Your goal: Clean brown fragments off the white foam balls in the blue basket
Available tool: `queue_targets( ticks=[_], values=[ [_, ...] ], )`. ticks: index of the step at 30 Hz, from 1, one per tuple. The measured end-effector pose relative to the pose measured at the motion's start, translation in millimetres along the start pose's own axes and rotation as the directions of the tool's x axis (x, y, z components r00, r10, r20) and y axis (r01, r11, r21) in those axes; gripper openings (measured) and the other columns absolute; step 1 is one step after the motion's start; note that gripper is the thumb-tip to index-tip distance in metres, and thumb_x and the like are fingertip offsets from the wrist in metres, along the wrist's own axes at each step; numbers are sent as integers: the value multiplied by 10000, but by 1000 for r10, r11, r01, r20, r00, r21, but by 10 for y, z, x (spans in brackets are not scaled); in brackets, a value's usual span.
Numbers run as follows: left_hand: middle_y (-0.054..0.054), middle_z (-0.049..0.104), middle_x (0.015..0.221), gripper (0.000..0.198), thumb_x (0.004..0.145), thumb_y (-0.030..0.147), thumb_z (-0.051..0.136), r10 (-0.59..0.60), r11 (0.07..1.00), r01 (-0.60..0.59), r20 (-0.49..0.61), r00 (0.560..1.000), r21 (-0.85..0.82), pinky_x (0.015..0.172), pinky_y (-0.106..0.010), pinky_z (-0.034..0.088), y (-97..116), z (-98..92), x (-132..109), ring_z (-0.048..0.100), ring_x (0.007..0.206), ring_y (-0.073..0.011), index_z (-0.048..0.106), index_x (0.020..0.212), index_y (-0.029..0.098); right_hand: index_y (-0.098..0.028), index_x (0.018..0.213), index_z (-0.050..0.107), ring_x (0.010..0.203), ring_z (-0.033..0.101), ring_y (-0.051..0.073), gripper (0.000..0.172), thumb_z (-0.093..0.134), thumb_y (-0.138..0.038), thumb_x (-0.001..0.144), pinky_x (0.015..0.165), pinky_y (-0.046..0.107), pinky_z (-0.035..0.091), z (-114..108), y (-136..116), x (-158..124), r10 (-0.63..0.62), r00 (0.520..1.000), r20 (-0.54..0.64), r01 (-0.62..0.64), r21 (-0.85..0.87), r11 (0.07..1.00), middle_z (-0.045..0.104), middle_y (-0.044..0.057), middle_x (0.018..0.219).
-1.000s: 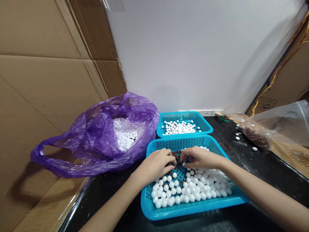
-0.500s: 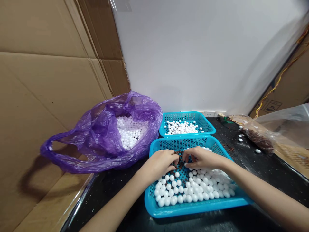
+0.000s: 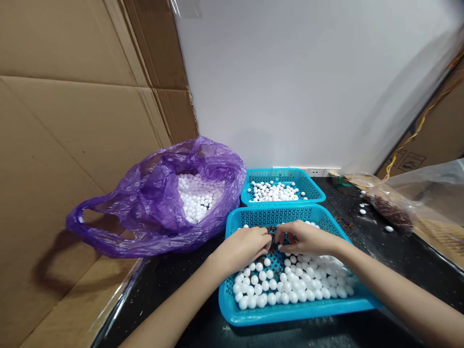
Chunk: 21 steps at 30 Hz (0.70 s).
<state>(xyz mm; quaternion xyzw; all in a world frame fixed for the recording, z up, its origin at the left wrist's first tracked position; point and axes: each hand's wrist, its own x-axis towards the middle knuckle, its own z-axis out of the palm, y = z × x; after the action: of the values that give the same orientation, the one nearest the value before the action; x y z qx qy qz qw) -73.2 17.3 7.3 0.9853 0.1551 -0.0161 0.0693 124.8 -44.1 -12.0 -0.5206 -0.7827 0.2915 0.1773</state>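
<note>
Front basket [image 3: 290, 315] on the counter [image 3: 395, 270], rear basket [image 3: 282, 173] just behind it, balls [image 3: 275, 285] in both. Left of the baskets, a bag [image 3: 145, 217] full of more balls, against cardboard [image 3: 72, 145]. Right of them, on the counter, a zip bag [image 3: 389, 212], with a few loose balls [image 3: 389, 228] beside it. Behind the rear basket, a wall [image 3: 290, 96].

Purple plastic bag [image 3: 145, 212] at left, full of white balls [image 3: 197, 198]. Smaller blue plastic basket [image 3: 282, 175] behind, more white balls [image 3: 273, 192] in it. Clear zip bag [image 3: 389, 209] with brown granules on black worktop [image 3: 384, 261], right; loose white balls [image 3: 362, 205] beside it. Cardboard sheets [image 3: 72, 145] left, white wall [image 3: 290, 96] behind, yellow wires [image 3: 416, 128] upper right.
</note>
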Motion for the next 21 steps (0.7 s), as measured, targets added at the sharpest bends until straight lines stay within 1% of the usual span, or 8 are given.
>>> queue_targets(
  ticks=[3,5,8,11,14,16,21],
  values=[
    [-22,607,849,57,879,179,521,-23,994,13,-90,996,-109,674,-279,435,15,-33,-11,584,790,-181,559,844,154,-177,875,633,656,555,131,84,614,-190,795,575,230,400,-2,-11,-4,-5,999,-43,7,62,998,658,11,798],
    [-12,595,838,71,888,200,511,-40,980,7,-159,986,-200,668,-267,431,13,-50,-23,571,782,-167,543,839,160,-179,860,626,659,553,128,62,595,-209,816,582,231,413,-7,-24,-1,4,996,-87,8,132,991,652,12,798],
    [-5,582,864,85,899,232,503,-78,944,-5,-238,968,-331,684,-251,432,-1,-61,-46,564,805,-151,540,851,172,-176,876,624,707,560,137,118,571,-279,849,609,244,443,-22,-26,17,35,986,-162,13,281,960,641,29,842],
    [-3,573,892,86,905,246,497,-111,907,-25,-298,948,-420,729,-248,436,-18,-57,-64,560,827,-139,547,873,184,-176,919,627,742,567,146,216,570,-374,852,626,260,467,-42,-4,44,66,978,-200,39,477,878,629,40,878],
    [0,571,898,86,907,246,496,-128,887,-44,-337,933,-459,747,-247,433,-29,-53,-69,553,828,-131,549,877,186,-171,938,632,729,571,141,275,605,-421,825,638,266,473,-59,16,63,101,973,-206,53,629,776,619,33,849],
    [0,573,896,83,905,242,499,-131,882,-56,-358,925,-467,747,-248,429,-32,-55,-69,546,830,-131,548,871,184,-169,938,640,732,569,137,285,627,-424,812,642,261,472,-63,19,64,105,975,-194,59,690,721,613,29,826],
    [2,565,876,78,905,231,501,-132,879,-71,-384,914,-471,740,-243,419,-32,-59,-75,535,824,-128,542,864,180,-173,945,651,769,571,128,247,637,-387,822,649,237,460,-64,6,37,60,987,-146,78,782,618,610,29,838]
  ],
)
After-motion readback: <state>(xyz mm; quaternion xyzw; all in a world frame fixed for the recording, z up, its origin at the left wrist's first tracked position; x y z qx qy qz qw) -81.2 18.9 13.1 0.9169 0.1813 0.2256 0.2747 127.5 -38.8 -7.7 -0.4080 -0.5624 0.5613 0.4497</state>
